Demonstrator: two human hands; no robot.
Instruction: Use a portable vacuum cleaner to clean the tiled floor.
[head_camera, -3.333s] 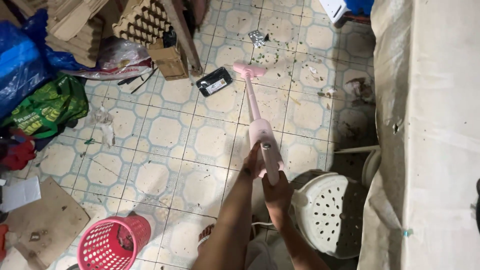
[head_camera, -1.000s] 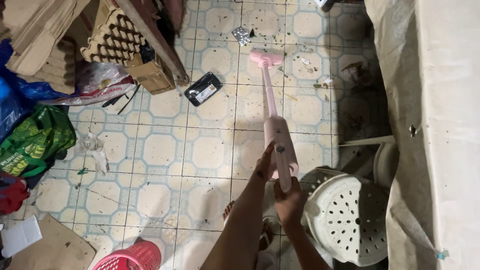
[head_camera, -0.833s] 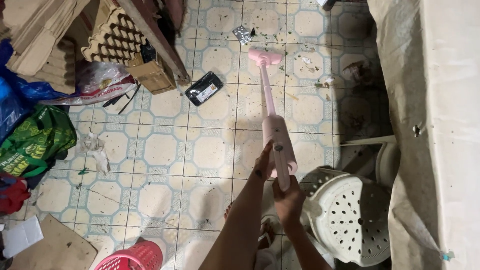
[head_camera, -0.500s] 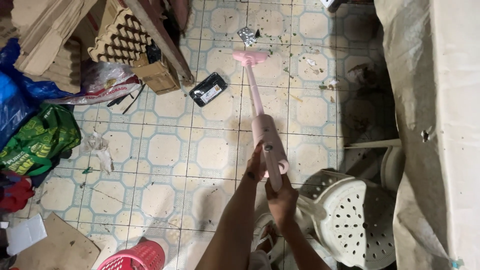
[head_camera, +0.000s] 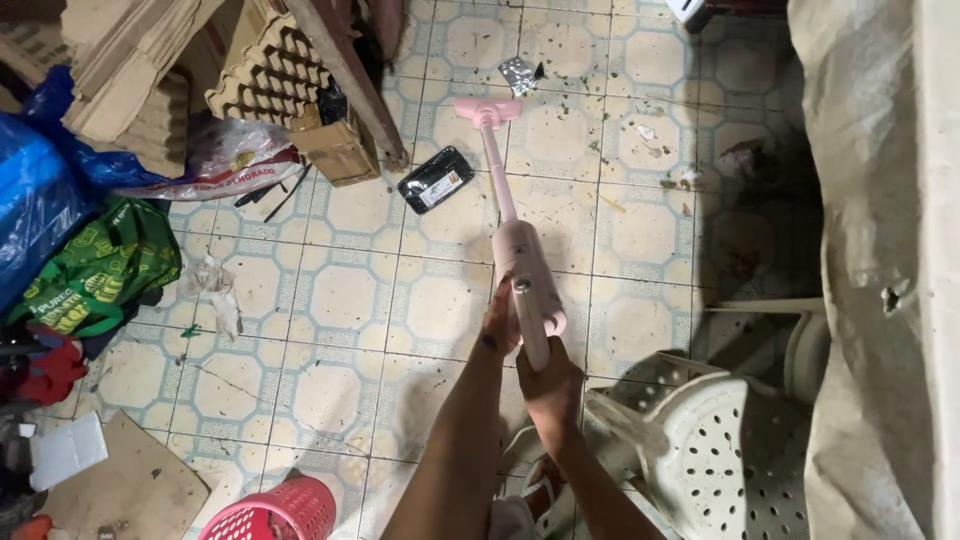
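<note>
A pink stick vacuum (head_camera: 519, 256) slants away from me over the patterned tile floor (head_camera: 340, 295). Its floor head (head_camera: 487, 110) rests on the tiles, close to a black tray (head_camera: 436, 179) and a crumpled silver foil packet (head_camera: 518, 75). My right hand (head_camera: 550, 385) grips the lower end of the vacuum's handle. My left hand (head_camera: 500, 322) holds the handle just above it, beside the body. Green scraps and bits of litter (head_camera: 650, 130) lie on the tiles right of the floor head.
Stacked egg cartons (head_camera: 270, 60), a cardboard box (head_camera: 335, 150) and a slanted wooden leg (head_camera: 350, 70) stand at the back left. Blue (head_camera: 30, 190) and green (head_camera: 95, 265) bags line the left. A pink basket (head_camera: 275, 510) sits near me; a white perforated chair (head_camera: 735, 460) and a cloth-covered surface (head_camera: 870, 250) are on the right.
The vacuum's floor head has slid left across the tiles, closer to the black tray, and both hands have shifted left with the handle. The view has drifted slightly.
</note>
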